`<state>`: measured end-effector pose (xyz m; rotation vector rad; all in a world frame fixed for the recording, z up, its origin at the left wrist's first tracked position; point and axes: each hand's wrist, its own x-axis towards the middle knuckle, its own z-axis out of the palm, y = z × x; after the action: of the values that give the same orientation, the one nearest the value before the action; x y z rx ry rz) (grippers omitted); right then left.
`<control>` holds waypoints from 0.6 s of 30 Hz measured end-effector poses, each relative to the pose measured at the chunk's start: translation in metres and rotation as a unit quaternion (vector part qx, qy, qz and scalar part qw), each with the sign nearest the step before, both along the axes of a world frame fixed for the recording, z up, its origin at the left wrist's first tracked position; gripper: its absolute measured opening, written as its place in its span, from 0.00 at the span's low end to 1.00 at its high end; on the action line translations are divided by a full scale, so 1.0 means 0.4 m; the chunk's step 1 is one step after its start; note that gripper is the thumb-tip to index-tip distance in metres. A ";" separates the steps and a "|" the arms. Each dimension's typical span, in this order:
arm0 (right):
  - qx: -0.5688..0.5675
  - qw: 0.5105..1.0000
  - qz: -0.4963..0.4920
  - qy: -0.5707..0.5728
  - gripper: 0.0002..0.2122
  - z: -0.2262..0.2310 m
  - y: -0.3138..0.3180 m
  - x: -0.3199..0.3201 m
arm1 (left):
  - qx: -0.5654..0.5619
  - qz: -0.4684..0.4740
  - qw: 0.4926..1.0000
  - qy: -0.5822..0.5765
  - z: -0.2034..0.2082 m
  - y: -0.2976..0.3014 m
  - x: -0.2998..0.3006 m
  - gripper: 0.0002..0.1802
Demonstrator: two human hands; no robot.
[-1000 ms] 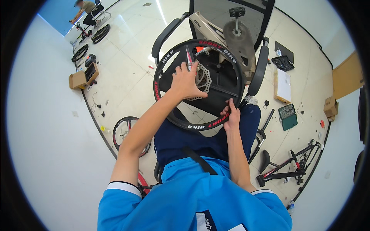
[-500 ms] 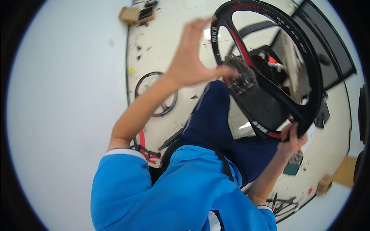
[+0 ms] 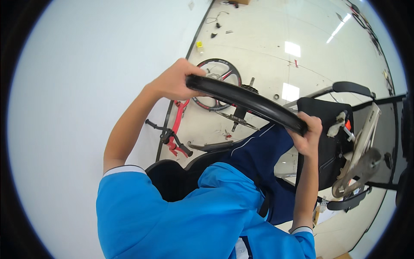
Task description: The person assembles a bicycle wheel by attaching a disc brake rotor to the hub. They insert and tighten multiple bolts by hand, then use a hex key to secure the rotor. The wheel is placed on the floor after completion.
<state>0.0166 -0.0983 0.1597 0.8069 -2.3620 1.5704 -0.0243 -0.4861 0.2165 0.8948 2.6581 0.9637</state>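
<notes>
A black bicycle wheel (image 3: 250, 100) is held up in front of me, seen nearly edge-on with its rim sloping down to the right. My left hand (image 3: 174, 80) is closed round the rim's left end, and my right hand (image 3: 308, 134) grips the right end. A stack of sprockets (image 3: 249, 89) with an axle end shows on the wheel's far side. On the near side, above my leg, a thin brake disc (image 3: 238, 121) and the other axle end stick out. The wheel's spokes are mostly hidden by the rim.
A second black-and-red wheel (image 3: 235, 75) lies on the floor by the wall. Nearer me is a red bicycle part with black handlebars (image 3: 177, 121). To the right, a black chair (image 3: 321, 112) bears a pale bicycle frame (image 3: 364, 127) with a chainring. Small parts dot the floor.
The wheel has turned from facing me to edge-on and shifted left, off the chair side. My left hand, open before, now grips the rim. The view has swung too.
</notes>
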 end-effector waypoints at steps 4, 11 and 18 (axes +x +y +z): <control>0.103 0.990 0.032 -0.089 0.09 -0.134 -0.074 -0.136 | 0.075 0.163 0.981 -0.073 -0.114 -0.052 0.053 0.09; 0.142 0.960 -0.167 -0.172 0.13 -0.513 0.047 -0.142 | -0.035 0.334 0.934 -0.118 -0.384 -0.136 0.062 0.24; 0.198 0.951 -0.212 -0.103 0.06 -0.522 0.069 -0.070 | -0.113 0.407 0.891 -0.167 -0.583 -0.192 0.008 0.29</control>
<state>-0.0114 -0.0706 -0.0491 0.1644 -2.8064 1.0671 -0.0210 -0.5627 -0.0167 -0.4628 2.7301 0.7939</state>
